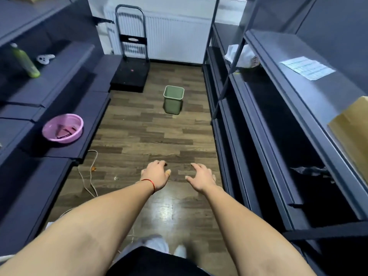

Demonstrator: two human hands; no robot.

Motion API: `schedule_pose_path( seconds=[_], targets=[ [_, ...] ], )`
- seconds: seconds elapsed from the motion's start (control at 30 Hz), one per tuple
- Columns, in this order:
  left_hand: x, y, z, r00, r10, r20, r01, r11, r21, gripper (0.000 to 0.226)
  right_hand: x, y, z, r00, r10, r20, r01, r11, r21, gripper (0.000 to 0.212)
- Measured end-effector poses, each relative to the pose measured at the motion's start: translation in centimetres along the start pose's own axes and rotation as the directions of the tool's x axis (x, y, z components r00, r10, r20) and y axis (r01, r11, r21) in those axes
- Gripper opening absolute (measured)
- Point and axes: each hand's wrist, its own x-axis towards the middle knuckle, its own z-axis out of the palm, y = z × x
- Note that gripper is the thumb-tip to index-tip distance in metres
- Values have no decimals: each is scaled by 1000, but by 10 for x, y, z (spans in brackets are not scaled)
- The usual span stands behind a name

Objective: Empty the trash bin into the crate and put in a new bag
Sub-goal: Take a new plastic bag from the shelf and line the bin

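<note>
A small green trash bin (172,99) stands upright on the wooden floor in the middle of the aisle, well ahead of me, with no bag visible in it. My left hand (156,174), with a red string on its wrist, is stretched out in front, fingers spread and empty. Beside it my right hand (202,177) is also held out, open and holding nothing. Both hands are far short of the bin. No crate is in view.
Dark shelving runs along both sides of the aisle. A pink basin (62,127) and a green bottle (24,60) sit on the left shelves. A white plastic bag (242,56) lies on the right shelf. A black hand cart (131,62) stands against the radiator. A cord (87,176) lies on the floor.
</note>
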Motion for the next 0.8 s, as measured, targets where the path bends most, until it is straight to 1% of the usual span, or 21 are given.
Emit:
schedule_pose_path(
  seconds=[0.1, 0.17, 0.33, 0.43, 0.6, 0.8],
  targets=[
    [32, 11, -5, 1000, -8, -2, 8, 1000, 24, 41, 38, -1, -20, 999, -47, 27, 48, 999, -11, 66],
    [47, 16, -7, 1000, -19, 7, 19, 1000, 18, 41, 55, -2, -29, 998, -51, 27, 51, 999, -15, 66],
    [134, 24, -22, 999, -44, 6, 44, 999, 16, 44, 143, -14, -55, 994, -65, 88, 69, 997, -42, 68],
    [191, 24, -39, 999, -34, 7, 34, 999, 14, 48, 202, -30, -73, 994, -76, 74, 79, 996, -47, 68],
    [276, 21, -81, 1000, -25, 9, 25, 1000, 17, 48, 289, -69, -109, 992, -112, 59, 118, 987, -106, 67],
    [368, 20, -129, 1000, -19, -9, 20, 999, 31, 47, 376, -107, -147, 994, -101, 37, 103, 993, -66, 68]
  ],
)
